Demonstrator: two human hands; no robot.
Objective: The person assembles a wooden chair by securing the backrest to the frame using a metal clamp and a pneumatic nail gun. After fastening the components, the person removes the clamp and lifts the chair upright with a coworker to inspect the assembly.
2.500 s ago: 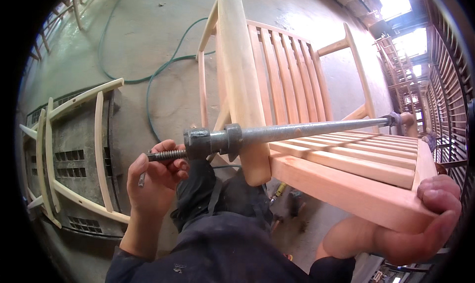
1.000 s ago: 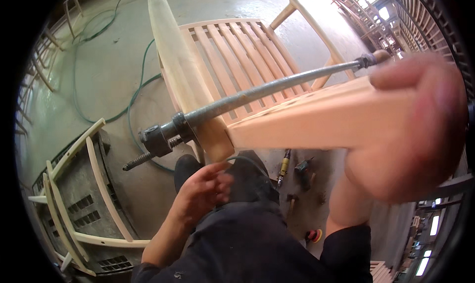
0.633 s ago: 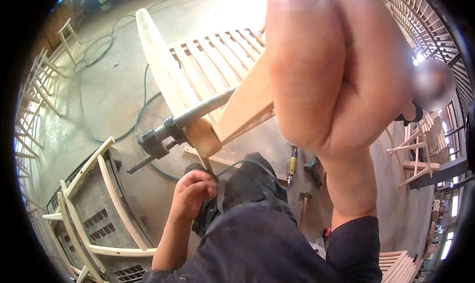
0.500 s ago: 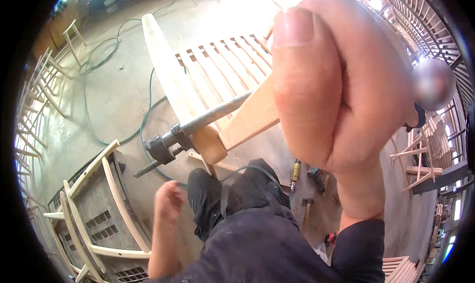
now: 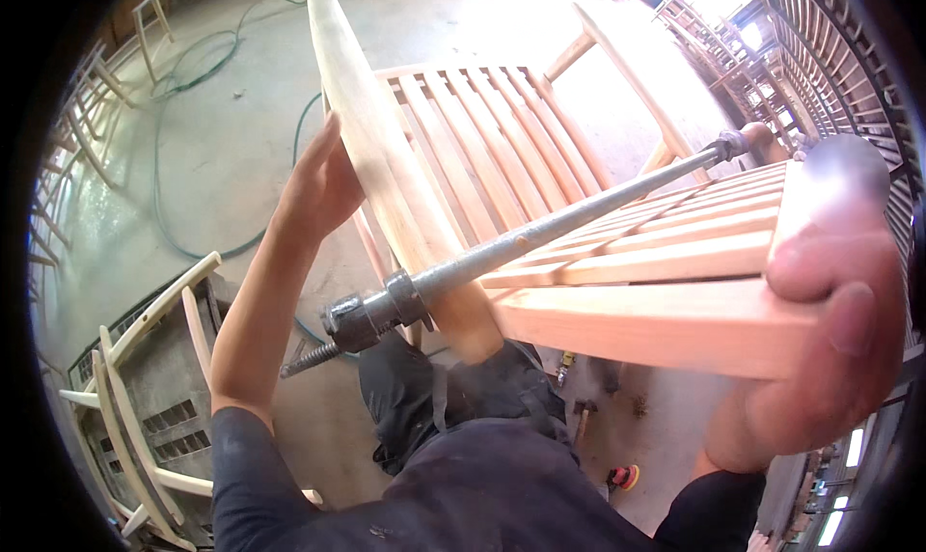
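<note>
A bare wooden slatted chair frame is held up in front of me. A long grey threaded metal clamp rod with a nut at its near end spans the frame. My left hand lies flat with open fingers against the curved wooden top rail. My right hand grips the near right edge of the slatted seat, very close to the camera. My dark-clothed legs show below.
Curved pale wooden chair parts lie over a grey crate at lower left. A green hose loops across the concrete floor. Wooden chair frames stand at far left, and stacked frames at right. Small tools lie on the floor.
The chair frame swung up close to the camera and back down flat. My left hand left the clamp's nut end, dropped, then rose onto the curved top rail. My right hand kept its grip.
</note>
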